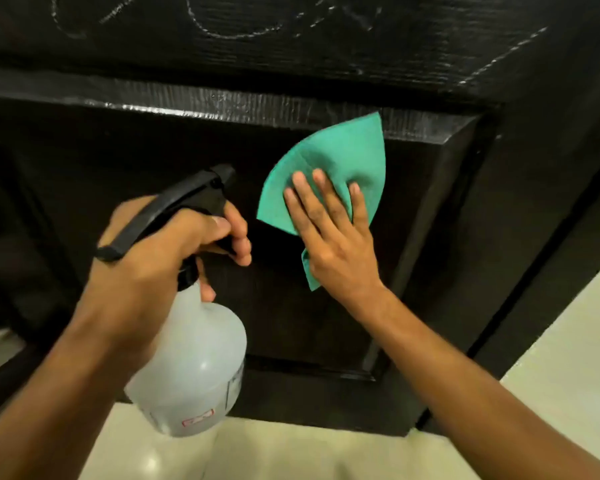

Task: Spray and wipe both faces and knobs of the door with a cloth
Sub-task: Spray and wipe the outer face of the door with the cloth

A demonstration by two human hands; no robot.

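Observation:
A dark brown panelled door fills the view, seen from above down to its lower recessed panel. My right hand presses a green cloth flat against that panel, fingers straight and spread. My left hand grips the neck of a translucent white spray bottle with a black trigger head, fingers curled over the trigger, nozzle pointing at the panel left of the cloth. No knob is in view.
Faint white chalk-like marks run across the door's upper part. Pale glossy floor tiles lie below the door and at the right. A dark door frame stands to the right.

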